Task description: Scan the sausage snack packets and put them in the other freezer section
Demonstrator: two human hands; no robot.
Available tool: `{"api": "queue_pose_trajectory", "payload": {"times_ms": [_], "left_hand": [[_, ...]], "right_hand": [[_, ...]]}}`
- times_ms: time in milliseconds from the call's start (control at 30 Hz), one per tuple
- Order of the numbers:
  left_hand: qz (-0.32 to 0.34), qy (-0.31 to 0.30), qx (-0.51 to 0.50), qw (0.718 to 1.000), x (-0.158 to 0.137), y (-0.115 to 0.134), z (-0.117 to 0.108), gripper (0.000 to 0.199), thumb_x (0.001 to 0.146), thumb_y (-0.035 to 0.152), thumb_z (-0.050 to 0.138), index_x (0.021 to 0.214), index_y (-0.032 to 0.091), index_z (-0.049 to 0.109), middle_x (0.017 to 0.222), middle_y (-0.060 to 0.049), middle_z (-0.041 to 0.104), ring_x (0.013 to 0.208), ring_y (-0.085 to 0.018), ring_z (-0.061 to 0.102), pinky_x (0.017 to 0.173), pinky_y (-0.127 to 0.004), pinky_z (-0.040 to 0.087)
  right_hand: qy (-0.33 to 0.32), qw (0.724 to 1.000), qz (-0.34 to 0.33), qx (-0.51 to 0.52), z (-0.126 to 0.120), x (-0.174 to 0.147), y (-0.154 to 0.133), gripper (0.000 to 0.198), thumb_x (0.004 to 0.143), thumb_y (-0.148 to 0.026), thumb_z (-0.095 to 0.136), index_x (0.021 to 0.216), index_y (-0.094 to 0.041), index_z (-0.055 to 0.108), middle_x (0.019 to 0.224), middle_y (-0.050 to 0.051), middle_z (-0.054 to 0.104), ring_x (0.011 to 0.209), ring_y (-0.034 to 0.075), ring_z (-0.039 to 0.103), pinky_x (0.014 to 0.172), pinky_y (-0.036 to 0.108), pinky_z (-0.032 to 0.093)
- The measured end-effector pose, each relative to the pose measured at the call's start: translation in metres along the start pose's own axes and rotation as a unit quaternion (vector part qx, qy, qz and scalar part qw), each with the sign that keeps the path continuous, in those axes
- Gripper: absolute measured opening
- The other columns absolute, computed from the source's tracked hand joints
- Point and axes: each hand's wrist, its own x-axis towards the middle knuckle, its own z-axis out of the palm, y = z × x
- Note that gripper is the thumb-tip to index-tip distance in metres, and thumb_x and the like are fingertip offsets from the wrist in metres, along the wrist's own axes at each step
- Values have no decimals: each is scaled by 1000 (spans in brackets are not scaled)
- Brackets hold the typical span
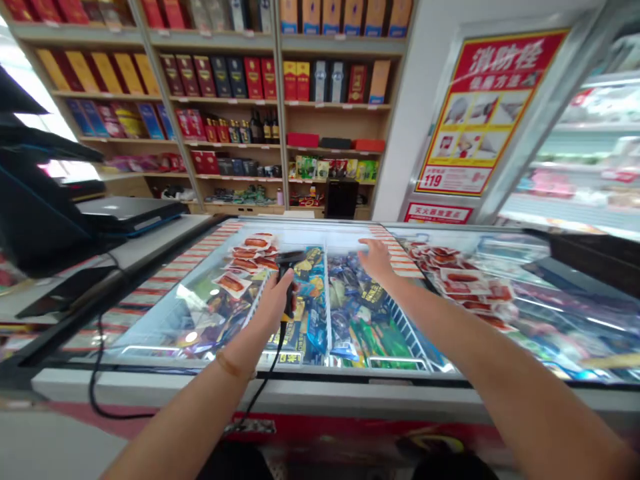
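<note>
My left hand (273, 303) is closed round the handle of a black handheld barcode scanner (290, 257), whose head points away from me above the freezer's glass top. A black cable (273, 370) runs down from its handle. Farther right, my right hand (376, 260) reaches over the glass with its fingers apart and nothing in it; whether it touches the glass I cannot tell. Below both hands, the chest freezer (320, 388) holds blue packets (316, 313) and green packets (383, 340) in wire baskets. Packs of sausages (247, 257) lie left of the scanner.
More sausage packs (465, 283) lie on the freezer's right part, beside a dark box (595, 263). On the left counter are a laptop-like device (133, 212) and a loose black cord (95, 373). Shelves of boxed goods (215, 77) stand behind; a refrigerated display (580, 173) is at right.
</note>
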Motion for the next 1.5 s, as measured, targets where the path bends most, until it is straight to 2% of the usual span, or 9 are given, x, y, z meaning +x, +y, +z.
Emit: {"api": "queue_pose_trajectory", "payload": {"times_ms": [100, 233, 367, 500, 700, 933, 1033, 1233, 1500], "left_hand": [[-6, -47, -7, 999, 2, -11, 46, 51, 70, 65, 72, 85, 22, 48, 63, 6, 58, 38, -8, 48, 35, -22, 37], [-2, -110, -16, 994, 5, -32, 81, 54, 68, 66, 73, 86, 22, 48, 64, 6, 58, 39, -8, 49, 36, -21, 38], [-15, -156, 7, 988, 9, -48, 83, 54, 67, 64, 76, 86, 22, 48, 65, 6, 59, 40, -8, 49, 36, -21, 39], [-17, -135, 13, 991, 10, -48, 71, 50, 71, 61, 74, 88, 21, 50, 69, 5, 61, 41, -7, 51, 38, -21, 40], [-12, -108, 25, 994, 9, -41, 65, 49, 71, 60, 74, 86, 21, 50, 67, 6, 60, 40, -7, 50, 37, -21, 40], [-4, -123, 24, 992, 9, -41, 66, 49, 72, 62, 73, 85, 21, 49, 68, 5, 60, 41, -7, 50, 37, -21, 40], [-6, -121, 16, 992, 9, -41, 66, 48, 72, 61, 74, 86, 22, 49, 68, 5, 60, 41, -7, 50, 37, -21, 39], [-2, -108, 9, 994, 12, -42, 64, 51, 69, 63, 75, 85, 22, 47, 65, 5, 60, 39, -7, 49, 36, -21, 38], [21, -111, 57, 992, 13, -45, 63, 46, 74, 60, 72, 85, 22, 49, 64, 6, 56, 38, -8, 48, 36, -22, 38]], "right_hand": [[-9, 997, 11, -74, -62, 3, 74, 33, 87, -23, 60, 118, -22, 72, 122, 10, 68, 119, 32, 55, 103, 47, 40], [-135, 980, -8, -149, -148, -1, 153, 25, 79, -27, 73, 103, -23, 77, 107, 7, 75, 104, 29, 63, 95, 41, 46], [-245, 937, -8, -249, -203, -14, 196, 45, 62, -26, 87, 106, -24, 79, 115, 11, 73, 110, 34, 62, 94, 45, 46], [-293, 898, -44, -324, -214, -24, 203, 53, 67, -18, 80, 119, -24, 76, 123, 17, 69, 118, 39, 58, 95, 48, 43], [-286, 874, -86, -384, -198, -15, 201, 39, 79, -24, 69, 116, -26, 76, 121, 13, 70, 120, 37, 56, 96, 50, 45], [-233, 966, 2, -110, -167, 18, 188, 38, 87, -39, 67, 120, -21, 73, 94, 5, 77, 81, 22, 71, 77, 32, 55], [-219, 971, 68, 65, -132, 24, 154, 50, 85, -48, 71, 125, -19, 67, 79, 3, 75, 63, 20, 68, 60, 30, 54], [-171, 920, 83, 341, -31, 9, 73, 44, 79, -51, 76, 109, -22, 63, 86, 4, 76, 73, 22, 73, 63, 32, 57], [-86, 928, 81, 355, 29, -14, 59, 40, 73, -56, 71, 91, -23, 59, 82, 4, 73, 73, 26, 74, 69, 41, 61]]}}
